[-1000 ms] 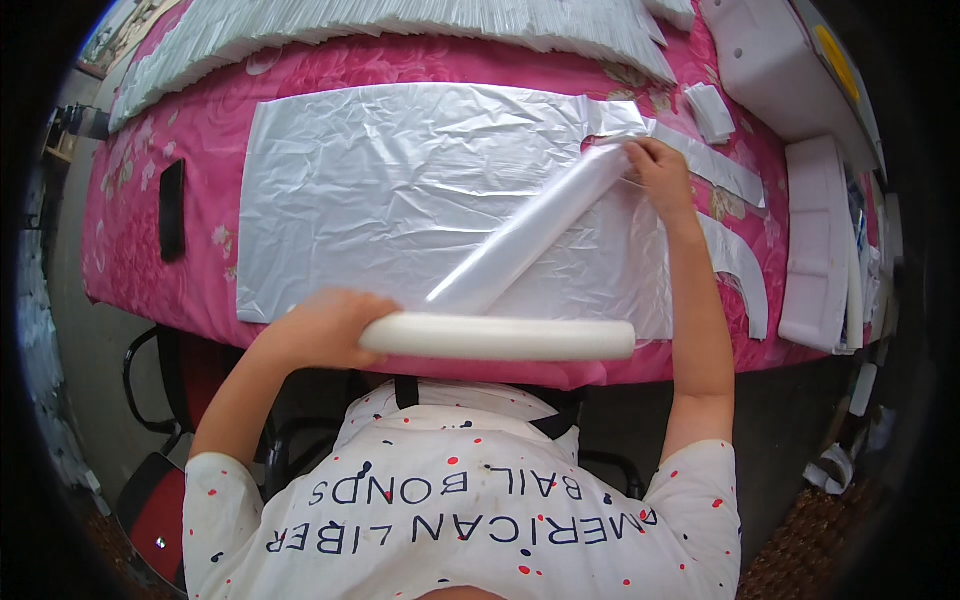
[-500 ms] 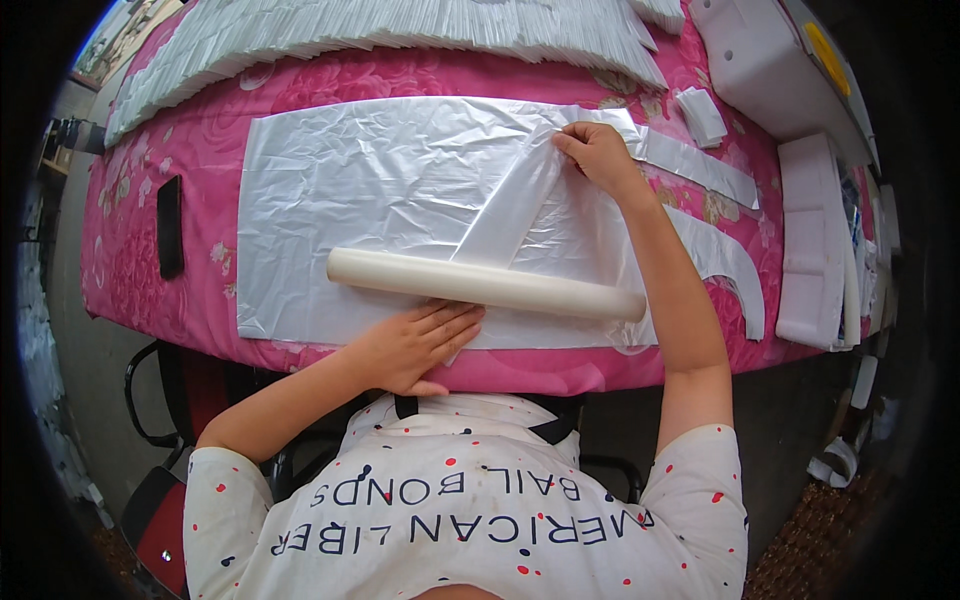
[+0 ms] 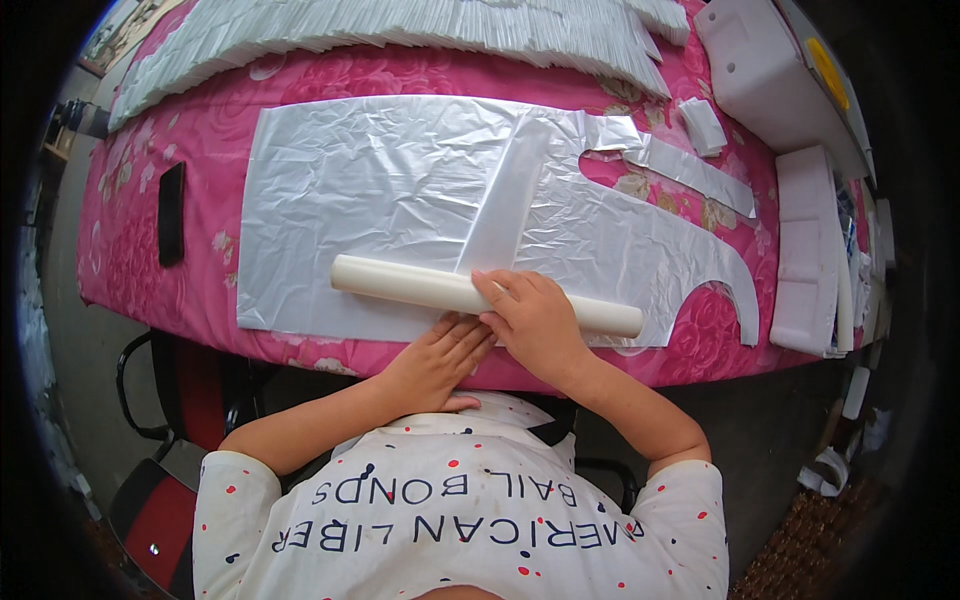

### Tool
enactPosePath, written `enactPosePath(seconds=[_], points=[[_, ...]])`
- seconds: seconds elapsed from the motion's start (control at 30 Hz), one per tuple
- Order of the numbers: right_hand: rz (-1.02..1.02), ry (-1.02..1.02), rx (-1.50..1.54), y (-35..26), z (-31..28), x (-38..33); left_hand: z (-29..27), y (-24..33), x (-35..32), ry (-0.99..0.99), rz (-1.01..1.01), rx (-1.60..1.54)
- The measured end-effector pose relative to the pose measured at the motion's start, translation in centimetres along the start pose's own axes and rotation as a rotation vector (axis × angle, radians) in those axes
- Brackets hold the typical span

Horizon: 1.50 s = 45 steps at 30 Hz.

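A thin white plastic apron (image 3: 380, 180) lies spread and wrinkled on the table, its curved cutouts and straps toward the right. A folded strip (image 3: 505, 190) of the same film runs diagonally across its middle. Over the near part rests a smooth white tube (image 3: 400, 283), tilted slightly down to the right. My right hand (image 3: 535, 325) is closed over the tube's middle, fingers on top and thumb at the near side. Beside it, my left hand (image 3: 445, 360) lies flat at the near edge, fingertips just by the tube and close to the right thumb.
A pink flowered cloth (image 3: 120, 230) covers the table. Long rows of folded white packets (image 3: 400, 25) line the far side. A black phone (image 3: 171, 213) lies at left, a small folded white stack (image 3: 702, 127) at far right. White foam boxes (image 3: 806, 250) stand along the right edge.
My right hand has let go of the far end of the folded strip and come back toward me onto the tube. The strip now lies on the apron. My left hand has barely moved.
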State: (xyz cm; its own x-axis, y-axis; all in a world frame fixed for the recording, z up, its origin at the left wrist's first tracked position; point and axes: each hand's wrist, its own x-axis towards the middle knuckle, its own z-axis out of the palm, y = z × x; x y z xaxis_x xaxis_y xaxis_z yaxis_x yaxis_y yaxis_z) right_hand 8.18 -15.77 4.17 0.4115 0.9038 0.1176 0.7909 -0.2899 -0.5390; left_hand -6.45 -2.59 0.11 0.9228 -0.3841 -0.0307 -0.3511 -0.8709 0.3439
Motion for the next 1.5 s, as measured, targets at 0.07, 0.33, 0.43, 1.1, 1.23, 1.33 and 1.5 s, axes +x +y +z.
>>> enactPosePath(seconds=[0.07, 0.33, 0.43, 1.1, 1.23, 1.33, 1.5], points=[[0.042, 0.053, -0.044, 0.2, -0.1, -0.4, 0.1, 0.2, -0.1, 0.001, -0.002, 0.027], [0.365, 0.414, -0.357, 12.0, -5.7, -1.9, -0.5, -1.0, -0.3, 0.008, 0.179, -0.105], [0.417, 0.410, -0.303, 11.6, -6.8, -2.7, -1.9, -2.4, 0.2, 0.020, 0.225, -0.084], [-0.123, 0.246, -0.116, 8.6, -1.6, 9.2, 1.1, 1.8, 0.5, 0.019, -0.010, 0.088], [-0.113, 0.248, -0.120, 10.1, -1.9, 12.1, 0.7, 0.7, -0.2, 0.095, 0.088, 0.040], [-0.147, 0.343, -0.175, 9.7, -1.9, 11.6, -0.1, -0.7, -1.1, 0.140, 0.161, -0.074], [-0.248, 0.185, -0.012, 6.8, -1.6, 6.7, -0.8, -1.9, -2.3, 0.166, 0.274, -0.114]])
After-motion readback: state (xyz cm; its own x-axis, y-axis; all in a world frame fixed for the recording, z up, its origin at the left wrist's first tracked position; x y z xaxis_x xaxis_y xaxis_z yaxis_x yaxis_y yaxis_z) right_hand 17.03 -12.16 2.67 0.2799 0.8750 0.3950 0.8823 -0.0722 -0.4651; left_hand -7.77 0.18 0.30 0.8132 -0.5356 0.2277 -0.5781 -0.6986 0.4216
